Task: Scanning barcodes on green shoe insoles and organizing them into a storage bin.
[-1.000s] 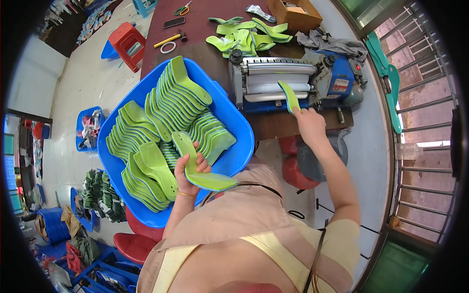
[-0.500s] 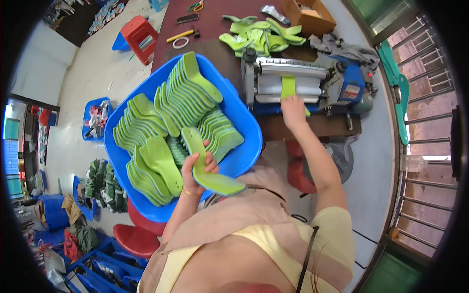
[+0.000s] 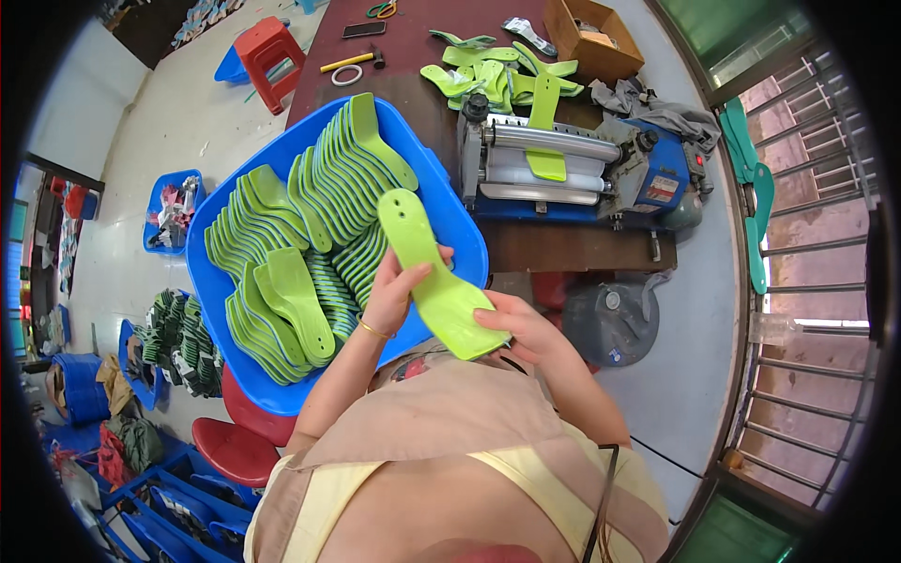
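My left hand (image 3: 392, 298) wraps round the middle of a bright green flat, bent piece (image 3: 434, 272) that has two small holes at its upper end. Pinching the lower edge of the same piece is my right hand (image 3: 522, 328), thumb on top. Just beyond my left hand, a blue tub (image 3: 477, 246) holds several nested rows of the same green pieces (image 3: 355, 169). Another green piece (image 3: 546, 164) sits in the roller machine (image 3: 563, 141), sticking out both in front of and behind the rollers.
Behind the machine is a loose pile of green pieces (image 3: 493, 77) and a wooden box (image 3: 591, 52). A hammer (image 3: 361, 61), tape roll (image 3: 346, 75), phone (image 3: 364, 30) and scissors (image 3: 382, 9) lie on the table. A grey cloth (image 3: 662, 113) drapes by the machine.
My right hand has left the machine and come to the held green piece. The piece in the rollers has moved away from me. The held piece has turned flatter to view.
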Demonstrator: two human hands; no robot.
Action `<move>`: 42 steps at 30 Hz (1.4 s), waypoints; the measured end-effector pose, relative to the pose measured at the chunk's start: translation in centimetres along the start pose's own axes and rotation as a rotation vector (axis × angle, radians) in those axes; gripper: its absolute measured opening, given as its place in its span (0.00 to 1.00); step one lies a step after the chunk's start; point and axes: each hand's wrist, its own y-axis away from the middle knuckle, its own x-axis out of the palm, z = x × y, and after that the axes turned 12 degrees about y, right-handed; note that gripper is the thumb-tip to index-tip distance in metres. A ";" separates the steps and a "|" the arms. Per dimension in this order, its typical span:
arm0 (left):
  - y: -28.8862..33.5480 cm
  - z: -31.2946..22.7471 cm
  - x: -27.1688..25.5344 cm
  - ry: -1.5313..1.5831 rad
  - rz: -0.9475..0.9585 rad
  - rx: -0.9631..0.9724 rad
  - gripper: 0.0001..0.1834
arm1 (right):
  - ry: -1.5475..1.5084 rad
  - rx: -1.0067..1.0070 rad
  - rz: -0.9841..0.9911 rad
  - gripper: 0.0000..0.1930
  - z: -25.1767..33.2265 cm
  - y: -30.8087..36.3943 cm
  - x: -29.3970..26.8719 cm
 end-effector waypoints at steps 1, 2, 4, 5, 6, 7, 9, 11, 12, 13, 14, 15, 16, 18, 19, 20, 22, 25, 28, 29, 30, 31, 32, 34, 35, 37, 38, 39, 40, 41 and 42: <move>-0.3 0.6 -0.4 0.009 0.013 -0.057 0.27 | 0.025 0.014 -0.024 0.19 0.7 0.9 -0.3; -0.8 1.4 -0.4 -0.093 0.019 0.008 0.27 | 0.050 -0.008 -0.137 0.18 0.4 1.3 -1.2; -0.2 1.5 0.1 -0.152 -0.020 -0.072 0.28 | 0.100 -0.050 -0.367 0.16 -1.1 1.4 -3.7; 0.1 1.7 -0.3 -0.186 -0.015 -0.069 0.30 | 0.139 -0.017 -0.509 0.15 -1.2 1.4 -4.8; 0.6 1.6 -0.6 -0.161 -0.040 -0.083 0.29 | 0.180 0.016 -0.648 0.14 -1.3 1.3 -6.0; 1.1 1.4 -0.9 -0.137 -0.058 -0.098 0.28 | 0.173 0.029 -0.700 0.13 -1.8 1.2 -8.1; 2.4 0.9 -1.9 -0.102 -0.112 -0.116 0.26 | 0.124 0.048 -0.689 0.11 -1.4 0.7 -11.0; 4.1 0.2 -3.4 -0.085 -0.178 -0.128 0.24 | 0.075 0.069 -0.671 0.09 -1.1 -0.5 -13.5; 5.1 -0.2 -3.8 -0.097 -0.213 -0.110 0.23 | 0.041 0.086 -0.671 0.09 -0.6 -1.2 -14.3; 6.0 -0.8 -4.2 -0.111 -0.252 -0.088 0.21 | 0.008 0.101 -0.665 0.08 0.0 -2.3 -15.1; 7.0 -1.2 -4.7 -0.125 -0.295 -0.070 0.20 | -0.051 0.085 -0.684 0.07 0.3 -3.3 -15.9; 7.8 -1.5 -5.2 -0.108 -0.342 -0.034 0.19 | -0.110 0.101 -0.671 0.07 0.5 -4.5 -18.0; 8.6 -2.0 -5.4 -0.069 -0.388 0.005 0.19 | -0.164 0.125 -0.652 0.08 0.7 -5.7 -19.5; 10.3 -2.4 -6.3 -0.055 -0.482 0.078 0.18 | -0.196 0.168 -0.762 0.07 1.3 -7.2 -19.7; 10.8 -2.7 -6.4 -0.030 -0.502 0.129 0.18 | -0.235 0.132 -0.722 0.07 0.8 -8.0 -21.2; 10.9 -3.4 -6.3 -0.058 -0.542 0.148 0.18 | -0.277 0.105 -0.679 0.08 0.0 -8.7 -22.8; 11.1 -5.0 -6.7 -0.108 -0.605 0.173 0.18 | -0.400 -0.064 -0.483 0.11 0.0 -8.8 -24.6; 11.6 -7.6 -9.4 -0.306 -0.697 0.359 0.17 | -0.673 -0.211 -0.681 0.20 3.1 -9.0 -18.1; 11.7 -9.1 -15.4 -0.730 -0.930 0.556 0.16 | -0.738 -0.304 -0.721 0.23 2.2 -8.3 -12.4; 11.4 -9.6 -17.0 -0.809 -0.958 0.518 0.16 | -0.633 -0.290 -0.697 0.24 0.0 -8.3 -13.0; 11.0 -10.0 -18.6 -0.889 -0.983 0.475 0.16 | -0.530 -0.276 -0.676 0.24 -1.5 -8.4 -13.0; 10.5 -10.3 -20.0 -0.971 -1.009 0.429 0.16 | -0.406 -0.231 -0.611 0.23 -2.3 -8.6 -11.9; 9.4 -10.3 -21.2 -1.139 -0.932 0.415 0.18 | -0.281 -0.189 -0.548 0.22 -3.2 -8.7 -10.5; 6.5 -10.0 -22.9 -1.466 -0.759 0.376 0.23 | -0.162 -0.127 -0.503 0.18 -3.5 -9.8 -6.9; 5.3 -9.7 -23.2 -1.599 -0.733 0.284 0.26 | -0.009 -0.140 -0.504 0.15 -3.3 -10.1 -4.9; 3.0 -9.6 -23.2 -1.859 -0.664 0.099 0.31 | 0.140 -0.174 -0.377 0.11 -3.0 -10.7 -2.1; 2.1 -10.3 -22.5 -1.914 -0.640 -0.099 0.32 | 0.208 -0.194 -0.321 0.10 -2.9 -11.0 -1.4; 1.5 -11.1 -21.8 -1.959 -0.617 -0.301 0.33 | 0.304 -0.222 -0.298 0.10 -2.7 -10.9 -0.6; 1.4 -11.9 -21.1 -1.989 -0.595 -0.513 0.34 | 0.401 -0.244 -0.270 0.09 -2.6 -10.6 0.1; 1.5 -12.6 -20.7 -1.972 -0.588 -0.465 0.32 | 0.494 -0.265 -0.247 0.09 -2.4 -10.4 0.4; 2.5 -13.1 -20.4 -1.953 -0.585 -0.418 0.30 | 0.557 -0.263 -0.247 0.09 -2.3 -9.9 0.4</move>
